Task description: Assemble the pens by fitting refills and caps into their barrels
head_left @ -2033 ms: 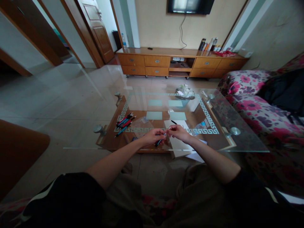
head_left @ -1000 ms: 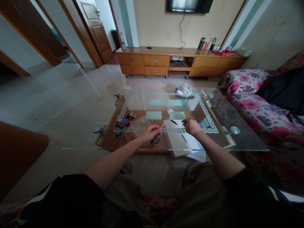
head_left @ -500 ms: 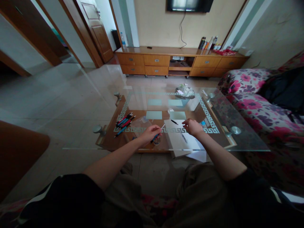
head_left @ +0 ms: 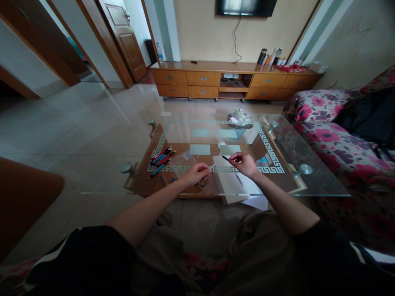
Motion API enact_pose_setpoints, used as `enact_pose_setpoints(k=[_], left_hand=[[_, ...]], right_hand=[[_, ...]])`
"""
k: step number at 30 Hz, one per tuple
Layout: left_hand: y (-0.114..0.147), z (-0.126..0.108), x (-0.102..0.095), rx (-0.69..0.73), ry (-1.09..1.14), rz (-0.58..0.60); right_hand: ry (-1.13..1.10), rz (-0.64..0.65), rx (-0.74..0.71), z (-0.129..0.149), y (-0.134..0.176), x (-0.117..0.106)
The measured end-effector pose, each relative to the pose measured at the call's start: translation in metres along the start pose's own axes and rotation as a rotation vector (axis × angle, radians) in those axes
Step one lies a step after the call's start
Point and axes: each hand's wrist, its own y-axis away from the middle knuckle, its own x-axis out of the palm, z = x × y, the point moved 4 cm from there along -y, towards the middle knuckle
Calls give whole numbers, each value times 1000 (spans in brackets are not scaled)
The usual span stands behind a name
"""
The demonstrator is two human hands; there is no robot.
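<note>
Above the near side of the glass table, my left hand is closed in a pinch. A slim pen with a thin whitish end sticks out from its fingertips to the right; most of it is hidden by the fingers. My right hand pinches one end of a short black pen part, whose other end points left toward my left hand. The two hands are a small gap apart. A loose pile of pens, with blue, red and black barrels, lies on the glass left of my left hand.
Beneath the glass are a white box, papers and another pen. A basket with clear plastic stands at the table's far right. A floral sofa is on the right, and a wooden cabinet lies beyond.
My right hand has moved left and closed on the black pen part, which was lying on the table. My left hand has turned slightly, and the blue barrel below it is now mostly hidden.
</note>
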Motion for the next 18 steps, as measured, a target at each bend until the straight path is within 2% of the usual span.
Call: enact_pose_setpoints(k=[3, 7, 18], left_hand=[[-1, 1, 1, 19, -39, 18], [-2, 2, 2, 47, -72, 40], [-3, 4, 1, 44, -69, 55]], right_hand=[[-372, 57, -9, 9, 3, 18], [-618, 142, 15, 21, 8, 34], [-647, 148, 30, 28, 11, 33]])
